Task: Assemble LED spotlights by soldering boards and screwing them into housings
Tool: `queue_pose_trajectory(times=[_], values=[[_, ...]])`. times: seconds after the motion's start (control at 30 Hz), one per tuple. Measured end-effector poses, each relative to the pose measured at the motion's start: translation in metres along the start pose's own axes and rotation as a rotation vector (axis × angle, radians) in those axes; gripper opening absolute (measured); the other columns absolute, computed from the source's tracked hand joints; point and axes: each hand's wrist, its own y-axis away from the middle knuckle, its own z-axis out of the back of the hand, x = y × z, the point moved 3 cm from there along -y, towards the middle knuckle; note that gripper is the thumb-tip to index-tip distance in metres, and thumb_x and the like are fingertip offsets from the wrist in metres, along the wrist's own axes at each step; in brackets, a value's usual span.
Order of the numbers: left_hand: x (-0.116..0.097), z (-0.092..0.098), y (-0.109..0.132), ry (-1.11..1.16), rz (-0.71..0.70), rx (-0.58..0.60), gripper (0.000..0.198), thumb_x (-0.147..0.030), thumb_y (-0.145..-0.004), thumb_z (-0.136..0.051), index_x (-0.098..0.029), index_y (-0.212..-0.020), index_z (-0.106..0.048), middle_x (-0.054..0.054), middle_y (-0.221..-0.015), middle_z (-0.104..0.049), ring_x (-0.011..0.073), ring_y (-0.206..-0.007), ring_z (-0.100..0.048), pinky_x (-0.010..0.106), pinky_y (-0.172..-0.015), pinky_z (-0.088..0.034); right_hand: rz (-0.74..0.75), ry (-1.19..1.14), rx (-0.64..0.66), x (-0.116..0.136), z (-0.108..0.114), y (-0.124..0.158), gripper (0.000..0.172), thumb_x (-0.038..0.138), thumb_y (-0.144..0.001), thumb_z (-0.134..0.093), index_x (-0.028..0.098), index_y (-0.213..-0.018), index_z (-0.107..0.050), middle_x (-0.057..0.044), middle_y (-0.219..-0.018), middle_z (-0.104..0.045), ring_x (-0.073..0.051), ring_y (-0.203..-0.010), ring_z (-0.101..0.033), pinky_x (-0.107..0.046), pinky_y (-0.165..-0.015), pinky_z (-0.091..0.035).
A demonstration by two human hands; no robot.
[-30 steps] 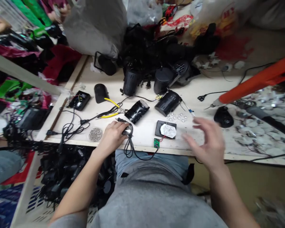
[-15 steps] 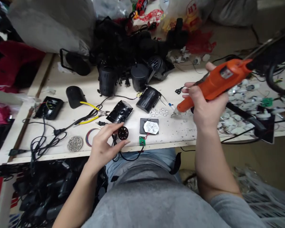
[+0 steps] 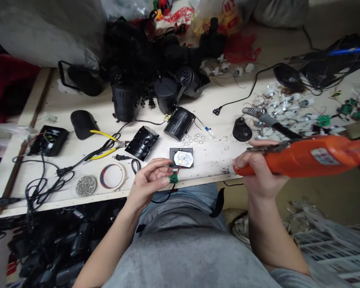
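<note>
Slack in the red wires (image 3: 179, 170) likely helps: nearside of the white plate (image 3: 184, 159), my left hand (image 3: 152, 176) touches the green board (image 3: 174, 178), pinch unclear, while rightward my right hand (image 3: 260, 178) grasps the orange tool (image 3: 306, 157).

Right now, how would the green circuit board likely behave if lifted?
The green circuit board looks small and flat, so probably light and stiff. The red wires running to the white LED plate look thin, so they'd likely flex, and a hard pull might strain them.
</note>
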Motion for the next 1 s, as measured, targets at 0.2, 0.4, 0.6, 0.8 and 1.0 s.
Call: queue_pose_trajectory(times=[0.2, 0.4, 0.6, 0.8, 1.0], values=[[0.005, -0.008, -0.001, 0.137, 0.168, 0.013, 0.052, -0.051, -0.057, -0.093, -0.019, -0.096, -0.08, 0.012, -0.099, -0.078, 0.0244, -0.083, -0.075, 0.038, -0.082, -0.063, 0.029, 0.12, -0.107, -0.006, 0.008, 0.006, 0.023, 0.037, -0.078, -0.077, 0.023, -0.091, -0.064, 0.007, -0.054, -0.057, -0.014, -0.042, -0.055, -0.032, -0.047, -0.05], [0.004, -0.015, 0.001, 0.194, 0.218, 0.065, 0.053, -0.05, -0.057, -0.093, -0.018, -0.097, -0.079, 0.013, -0.105, -0.077, 0.0279, -0.093, -0.075, 0.043, -0.093, -0.06, 0.056, 0.054, -0.117, 0.008, 0.003, 0.003, 0.02, 0.032, -0.077, -0.077, 0.022, -0.089, -0.065, 0.007, -0.052, -0.057, -0.013, -0.04, -0.052, -0.03, -0.043, -0.046], [0.015, -0.063, 0.009, 0.364, 0.407, 0.26, 0.045, -0.046, -0.064, -0.092, -0.021, -0.099, -0.079, 0.012, -0.117, -0.075, 0.0303, -0.112, -0.07, 0.048, -0.104, -0.053, 0.135, -0.075, 0.009, 0.035, -0.01, -0.006, 0.015, 0.033, -0.08, -0.072, 0.026, -0.092, -0.066, 0.006, -0.051, -0.053, -0.016, -0.039, -0.047, -0.036, -0.042, -0.044], [0.045, -0.113, -0.007, 0.458, 0.495, 0.217, 0.051, -0.051, -0.059, -0.093, -0.019, -0.095, -0.076, 0.01, -0.117, -0.072, 0.0282, -0.115, -0.065, 0.04, -0.098, -0.052, 0.179, -0.093, 0.071, 0.035, -0.017, -0.006, 0.01, 0.029, -0.086, -0.066, 0.026, -0.095, -0.064, 0.006, -0.052, -0.05, -0.016, -0.039, -0.046, -0.035, -0.043, -0.043], [0.051, -0.127, -0.017, 0.462, 0.497, 0.265, 0.042, -0.048, -0.064, -0.09, -0.017, -0.087, -0.073, 0.01, -0.126, -0.068, 0.0244, -0.114, -0.065, 0.038, -0.1, -0.048, 0.114, -0.101, 0.047, 0.032, -0.007, -0.003, 0.014, 0.033, -0.084, -0.07, 0.026, -0.095, -0.063, 0.006, -0.052, -0.053, -0.016, -0.042, -0.05, -0.035, -0.045, -0.046]])
